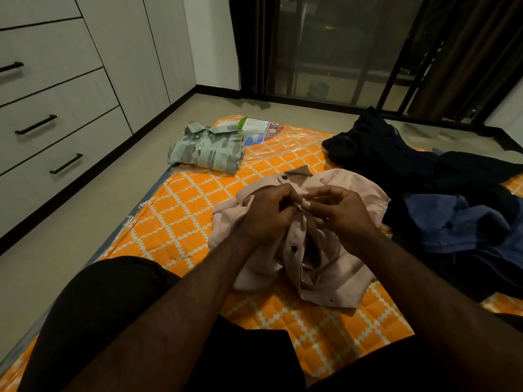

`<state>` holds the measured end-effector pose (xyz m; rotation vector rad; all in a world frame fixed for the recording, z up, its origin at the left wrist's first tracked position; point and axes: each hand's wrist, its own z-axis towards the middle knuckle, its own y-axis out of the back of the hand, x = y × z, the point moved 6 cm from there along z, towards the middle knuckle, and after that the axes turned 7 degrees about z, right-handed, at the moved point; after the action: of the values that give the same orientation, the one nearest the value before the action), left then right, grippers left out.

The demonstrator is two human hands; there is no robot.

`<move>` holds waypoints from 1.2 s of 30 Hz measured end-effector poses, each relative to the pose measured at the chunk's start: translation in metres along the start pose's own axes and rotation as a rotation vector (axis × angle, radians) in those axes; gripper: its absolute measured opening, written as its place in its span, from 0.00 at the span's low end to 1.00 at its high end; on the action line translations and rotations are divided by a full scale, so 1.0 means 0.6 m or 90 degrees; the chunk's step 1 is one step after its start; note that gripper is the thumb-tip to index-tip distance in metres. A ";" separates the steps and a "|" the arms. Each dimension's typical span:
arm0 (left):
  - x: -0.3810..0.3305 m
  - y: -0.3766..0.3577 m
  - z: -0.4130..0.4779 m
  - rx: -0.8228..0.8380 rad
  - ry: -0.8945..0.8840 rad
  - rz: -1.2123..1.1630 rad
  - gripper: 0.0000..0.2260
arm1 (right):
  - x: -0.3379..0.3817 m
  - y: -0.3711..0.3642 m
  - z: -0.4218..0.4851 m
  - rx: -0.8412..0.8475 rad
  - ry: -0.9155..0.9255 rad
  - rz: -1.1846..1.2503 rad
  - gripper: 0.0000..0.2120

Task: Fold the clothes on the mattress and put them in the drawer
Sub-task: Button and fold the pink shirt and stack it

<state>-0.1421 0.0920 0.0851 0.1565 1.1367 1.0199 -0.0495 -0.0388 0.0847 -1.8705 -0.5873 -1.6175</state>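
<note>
A pale pink button-up shirt lies crumpled on the orange patterned mattress in front of me. My left hand grips the shirt's front placket near the collar. My right hand pinches the opposite edge of the same placket, thumb and fingers close to the left hand. A folded grey-green patterned shirt rests at the mattress's far left corner. A heap of dark navy and blue clothes lies unfolded on the right. White drawers with black handles stand along the left wall, all closed.
A strip of beige floor runs between the mattress and the drawers. A plastic-wrapped label sits at the mattress's far end. Dark curtains and a glass sliding door stand beyond. My legs in black shorts rest on the near mattress edge.
</note>
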 end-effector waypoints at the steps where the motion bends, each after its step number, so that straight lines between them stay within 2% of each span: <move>1: 0.003 -0.001 0.000 0.005 0.024 -0.039 0.08 | 0.001 0.002 0.001 -0.005 0.009 -0.003 0.08; 5: 0.008 -0.008 -0.005 -0.007 0.135 -0.212 0.04 | 0.009 0.003 0.004 -0.018 0.064 -0.039 0.07; 7: 0.009 -0.010 -0.009 -0.037 0.162 -0.256 0.05 | 0.006 -0.001 0.002 -0.019 0.056 -0.026 0.06; 9: 0.011 -0.012 -0.010 -0.036 0.175 -0.296 0.06 | -0.004 -0.006 0.002 -0.007 -0.013 0.058 0.07; 12: 0.005 -0.013 -0.005 0.019 0.155 -0.364 0.07 | -0.016 -0.014 0.002 0.047 -0.171 0.234 0.08; 15: 0.000 -0.015 0.000 0.061 0.137 -0.397 0.09 | -0.019 -0.017 0.001 0.092 -0.240 0.266 0.07; 17: 0.003 -0.018 -0.001 0.041 0.142 -0.320 0.08 | -0.022 -0.013 0.006 0.057 -0.220 0.248 0.07; 20: 0.013 -0.019 -0.010 0.009 0.196 -0.077 0.10 | -0.024 0.003 0.015 -0.067 -0.161 0.219 0.04; 21: 0.017 -0.024 -0.012 0.040 0.222 -0.029 0.12 | -0.023 0.011 0.017 -0.111 -0.146 0.215 0.06; 23: 0.021 -0.041 -0.017 0.172 0.248 0.033 0.15 | -0.022 0.029 0.022 -0.190 -0.124 0.231 0.10; 25: 0.018 -0.061 -0.028 0.280 0.237 0.065 0.14 | -0.023 0.037 0.022 -0.221 -0.105 0.230 0.11; 26: 0.019 -0.068 -0.033 0.292 0.237 0.061 0.13 | -0.024 0.037 0.022 -0.218 -0.099 0.214 0.10; 29: 0.029 -0.074 -0.043 0.231 0.276 -0.001 0.09 | -0.024 0.025 0.027 -0.143 -0.061 0.079 0.06; 31: 0.038 -0.075 -0.049 0.214 0.337 -0.058 0.07 | -0.006 0.016 0.031 -0.092 0.002 -0.154 0.06; 34: 0.042 -0.067 -0.053 0.191 0.395 -0.101 0.05 | 0.043 0.010 0.022 -0.108 0.141 -0.571 0.11; 36: 0.041 -0.064 -0.053 0.176 0.401 -0.100 0.05 | 0.053 0.017 0.016 -0.097 0.092 -0.702 0.10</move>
<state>-0.1440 0.0766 0.0314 -0.0424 1.8347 0.7837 -0.0306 -0.0409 0.1135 -1.5467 -1.6506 -2.4691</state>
